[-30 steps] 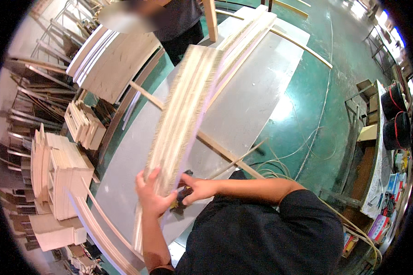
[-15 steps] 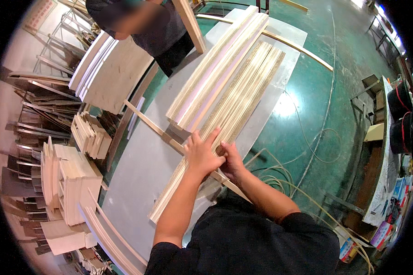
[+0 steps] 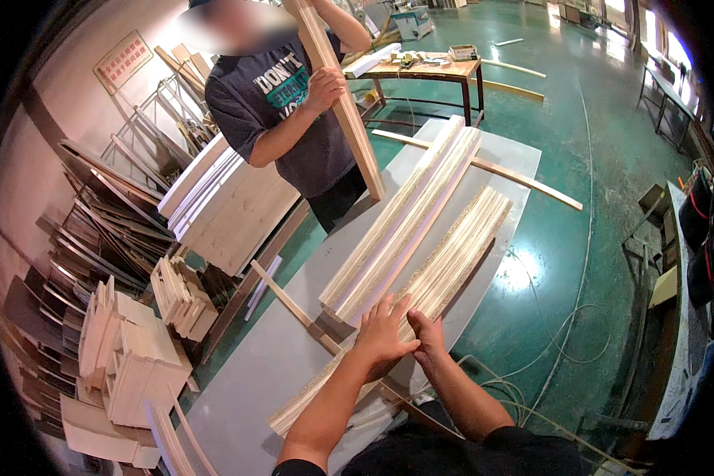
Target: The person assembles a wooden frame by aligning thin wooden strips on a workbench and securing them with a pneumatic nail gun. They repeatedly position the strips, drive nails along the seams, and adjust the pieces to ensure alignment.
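A long bundle of thin wooden strips (image 3: pixel 452 250) runs diagonally over the grey tabletop (image 3: pixel 250 377). My left hand (image 3: pixel 382 337) is closed over the bundle from the left, its fingers lying across the top. From the right side my right hand (image 3: pixel 428 335) grips the same strips, its thumb up beside the left thumb. Part of the right hand's fingers is hidden under the edge. To the left, parallel to the bundle, lies a second stack of strips (image 3: pixel 408 222) with pale purple bands.
Across the table a co-worker (image 3: pixel 293 127) holds an upright wooden board (image 3: pixel 345 119). Crosswise battens (image 3: pixel 527 182) stick out past the table edges. Stacked wooden parts (image 3: pixel 147 365) stand at the left, a workbench (image 3: pixel 420 67) farther back. A hose (image 3: pixel 500 389) coils on the floor at right.
My view has tipped upward, showing more of the co-worker and the far room. Both hands stay on the strips, and a dark shadow now shows along the bundle's right edge.
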A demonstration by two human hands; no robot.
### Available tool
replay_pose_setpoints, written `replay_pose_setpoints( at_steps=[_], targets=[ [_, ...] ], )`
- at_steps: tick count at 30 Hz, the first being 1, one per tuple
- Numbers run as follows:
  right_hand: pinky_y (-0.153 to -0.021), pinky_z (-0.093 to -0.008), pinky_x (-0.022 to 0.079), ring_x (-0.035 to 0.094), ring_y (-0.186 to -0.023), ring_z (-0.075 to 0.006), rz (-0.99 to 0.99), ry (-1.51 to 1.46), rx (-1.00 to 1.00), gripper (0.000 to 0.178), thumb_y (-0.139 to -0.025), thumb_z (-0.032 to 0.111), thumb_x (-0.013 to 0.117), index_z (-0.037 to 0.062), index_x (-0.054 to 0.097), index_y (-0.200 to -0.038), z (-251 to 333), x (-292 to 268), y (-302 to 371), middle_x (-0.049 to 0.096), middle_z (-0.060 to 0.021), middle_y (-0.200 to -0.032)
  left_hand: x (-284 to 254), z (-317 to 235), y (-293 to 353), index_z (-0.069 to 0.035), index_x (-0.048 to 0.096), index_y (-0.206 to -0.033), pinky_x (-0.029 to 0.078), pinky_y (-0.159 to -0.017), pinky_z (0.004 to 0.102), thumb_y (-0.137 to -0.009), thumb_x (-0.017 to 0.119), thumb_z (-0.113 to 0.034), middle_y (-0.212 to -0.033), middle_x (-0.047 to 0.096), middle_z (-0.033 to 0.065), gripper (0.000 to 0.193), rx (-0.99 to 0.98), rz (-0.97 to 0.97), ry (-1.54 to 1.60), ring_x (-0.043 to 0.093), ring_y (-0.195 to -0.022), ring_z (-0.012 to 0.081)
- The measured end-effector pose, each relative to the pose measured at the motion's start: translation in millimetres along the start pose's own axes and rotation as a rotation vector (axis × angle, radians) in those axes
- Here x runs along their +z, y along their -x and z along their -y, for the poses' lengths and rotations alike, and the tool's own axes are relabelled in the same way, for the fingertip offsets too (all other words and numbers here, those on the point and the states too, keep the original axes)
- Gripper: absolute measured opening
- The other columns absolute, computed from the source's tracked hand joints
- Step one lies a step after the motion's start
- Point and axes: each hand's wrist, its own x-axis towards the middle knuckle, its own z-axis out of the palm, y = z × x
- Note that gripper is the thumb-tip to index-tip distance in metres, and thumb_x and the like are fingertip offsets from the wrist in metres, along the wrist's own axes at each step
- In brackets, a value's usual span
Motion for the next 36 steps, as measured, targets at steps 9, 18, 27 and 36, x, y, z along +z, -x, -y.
replay_pose_setpoints(
  at_steps=[9, 18, 27, 36],
  targets=[
    [-0.094, -0.0397, 0.058, 0.068, -0.107, -0.0271, -0.058, 0.123, -0.039, 0.062, -0.086, 0.002, 0.077, 0.0073, 0.044, -0.139, 12, -11, -19, 0.063, -0.0129, -0.122, -22, 34, 50, -0.01, 0.043, -0.153, 0.049, -0.102, 0.0551, -0.08, 0.082, -0.051, -0.134, 0.065, 0.0212, 0.092, -0.147, 0.17, 0.002, 0.063, -0.126, 0.0374],
    [-0.092, -0.0425, 0.057, 0.068, -0.107, -0.0276, -0.182, 0.208, 0.036, 0.062, -0.087, 0.006, 0.077, 0.0031, 0.048, -0.141, 23, -19, -17, 0.064, -0.0128, -0.124, -33, 113, 229, -0.011, 0.063, -0.14, 0.052, -0.103, 0.0465, -0.084, 0.08, -0.053, -0.13, 0.07, 0.0177, 0.072, -0.634, 0.353, 0.141, 0.066, -0.121, 0.037],
    [-0.088, -0.0457, 0.061, 0.072, -0.1, -0.0299, -0.177, 0.149, 0.018, 0.052, -0.089, 0.016, 0.078, 0.0008, 0.056, -0.133, 10, -42, -26, 0.07, -0.0122, -0.111, 32, 179, 356, -0.012, 0.056, -0.146, 0.057, -0.096, 0.0446, -0.103, 0.063, -0.024, -0.125, 0.068, 0.014, 0.046, -0.877, -0.196, 1.075, 0.068, -0.109, 0.0272],
    [-0.099, -0.0416, 0.057, 0.068, -0.109, -0.0277, -0.24, 0.194, 0.017, 0.061, -0.09, 0.009, 0.076, 0.0038, 0.045, -0.143, 0, -55, -37, 0.064, -0.0128, -0.123, 76, 121, 308, -0.014, 0.032, -0.161, 0.051, -0.103, 0.049, -0.107, 0.049, -0.016, -0.148, 0.047, 0.0159, 0.056, -0.913, -0.672, 1.424, 0.054, -0.129, 0.0287]
  ],
)
